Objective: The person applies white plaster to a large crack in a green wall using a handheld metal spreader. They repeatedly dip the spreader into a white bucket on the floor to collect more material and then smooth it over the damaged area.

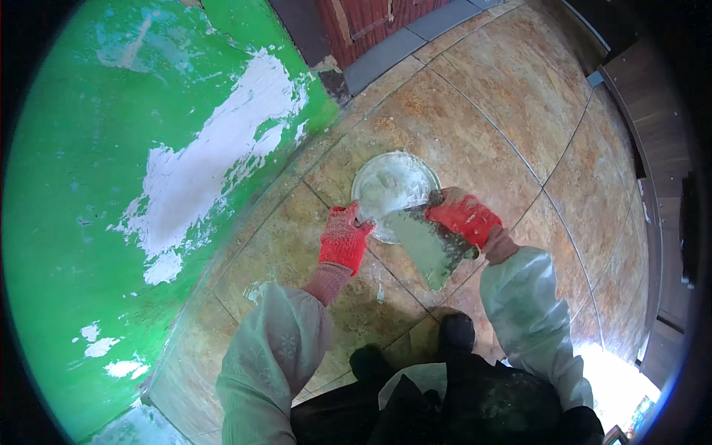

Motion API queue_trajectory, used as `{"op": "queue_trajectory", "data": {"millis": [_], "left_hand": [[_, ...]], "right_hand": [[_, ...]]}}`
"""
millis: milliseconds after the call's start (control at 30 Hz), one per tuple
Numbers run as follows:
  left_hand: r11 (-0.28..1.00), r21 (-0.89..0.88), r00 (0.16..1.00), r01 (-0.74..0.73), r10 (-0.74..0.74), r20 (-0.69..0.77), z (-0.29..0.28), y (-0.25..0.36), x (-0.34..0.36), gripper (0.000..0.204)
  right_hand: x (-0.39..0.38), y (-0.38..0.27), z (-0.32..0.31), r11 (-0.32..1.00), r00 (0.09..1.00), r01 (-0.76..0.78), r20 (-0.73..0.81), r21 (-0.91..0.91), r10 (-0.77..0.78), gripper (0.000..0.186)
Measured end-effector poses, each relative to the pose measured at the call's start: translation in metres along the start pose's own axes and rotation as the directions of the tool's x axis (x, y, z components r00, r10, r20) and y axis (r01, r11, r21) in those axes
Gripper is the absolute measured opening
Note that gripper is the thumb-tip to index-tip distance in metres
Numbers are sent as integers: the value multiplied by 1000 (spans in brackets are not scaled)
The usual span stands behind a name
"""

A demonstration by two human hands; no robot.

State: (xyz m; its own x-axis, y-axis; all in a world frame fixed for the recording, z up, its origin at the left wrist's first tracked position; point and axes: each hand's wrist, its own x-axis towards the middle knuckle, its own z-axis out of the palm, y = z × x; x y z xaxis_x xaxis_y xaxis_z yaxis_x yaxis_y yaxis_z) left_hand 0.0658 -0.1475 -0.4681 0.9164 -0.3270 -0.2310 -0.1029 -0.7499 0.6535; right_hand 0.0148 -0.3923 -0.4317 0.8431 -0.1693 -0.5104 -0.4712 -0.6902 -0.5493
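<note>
A round white tub, smeared inside with white filler, stands on the tiled floor in front of me. My left hand, in a red glove, has its fingers closed on the tub's near left rim. In a matching red glove, my right hand grips a broad flat plastering trowel. Pale filler coats the trowel's blade, with dark patches along the right side. The blade slants across the near edge of the tub, one corner pointing toward my feet. Most of the trowel's grip is hidden by my right hand.
To the left is a green wall with a large white filler patch and smaller ones below. A reddish-brown door stands at the far end. Dark wooden furniture lines the right. My shoes are just below the trowel.
</note>
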Motion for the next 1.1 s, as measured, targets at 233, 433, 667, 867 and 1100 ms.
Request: {"op": "queue_trajectory", "data": {"millis": [233, 433, 667, 867, 1100], "left_hand": [[971, -170, 986, 166, -165, 22, 5, -6, -5, 70], [985, -87, 988, 150, -146, 50, 10, -15, 4, 77], [990, 131, 999, 47, -48, 5, 14, -20, 11, 79], [994, 72, 994, 78, -83, 75, 8, -14, 16, 81], [979, -125, 984, 160, -149, 95, 20, -33, 16, 80]], "right_hand": [[21, -3, -75, 976, 975, -30, -210, 215, 77, 31], [34, 13, -87, 998, 983, 4, -185, 68, 9, 29], [34, -17, -92, 985, 980, -157, -137, -78, 145, 26], [48, -18, -93, 995, 987, -95, -135, -19, 92, 28], [77, -29, -84, 998, 991, -53, -121, 18, 55, 36]]}}
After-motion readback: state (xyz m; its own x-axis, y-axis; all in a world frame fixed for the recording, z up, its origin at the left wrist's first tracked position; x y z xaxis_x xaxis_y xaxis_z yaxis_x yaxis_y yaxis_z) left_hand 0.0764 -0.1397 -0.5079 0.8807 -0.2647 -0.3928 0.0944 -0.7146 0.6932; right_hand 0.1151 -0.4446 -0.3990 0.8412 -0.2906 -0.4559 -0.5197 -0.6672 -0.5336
